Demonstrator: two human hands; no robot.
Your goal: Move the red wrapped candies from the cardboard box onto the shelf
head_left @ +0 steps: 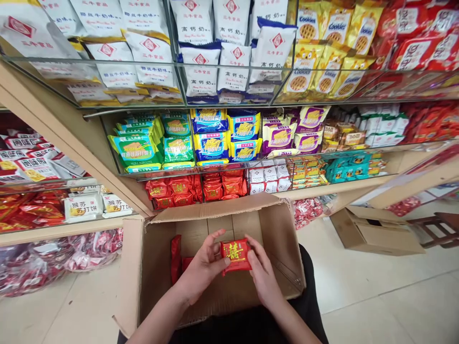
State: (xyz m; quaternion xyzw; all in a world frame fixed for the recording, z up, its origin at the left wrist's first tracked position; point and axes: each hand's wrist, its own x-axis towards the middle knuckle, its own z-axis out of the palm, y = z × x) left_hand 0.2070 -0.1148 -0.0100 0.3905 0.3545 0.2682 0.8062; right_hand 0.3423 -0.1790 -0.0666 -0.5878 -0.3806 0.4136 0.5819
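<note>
Over the open cardboard box (215, 214), a small red wrapped snack packet with gold characters (236, 251) is held between my two hands. My left hand (203, 262) pinches its left edge, thumb in front and the other fingers curled up behind. On the opposite edge, my right hand (263, 270) grips it with the thumb at the front. Inside the box, at the left, a red packet (175, 258) stands against the wall. Another red packet (187, 263) lies beside it, partly hidden by my left hand.
Glass-fronted shelves rise ahead, with white snack bags (201, 71), yellow cookie packs (326, 71), green biscuit packs (136, 148) and red packets (174, 191) on the lowest tier. A second cardboard box (376, 234) and a wooden stool (437, 227) stand on the floor at right. Bagged goods (53, 258) lie lower left.
</note>
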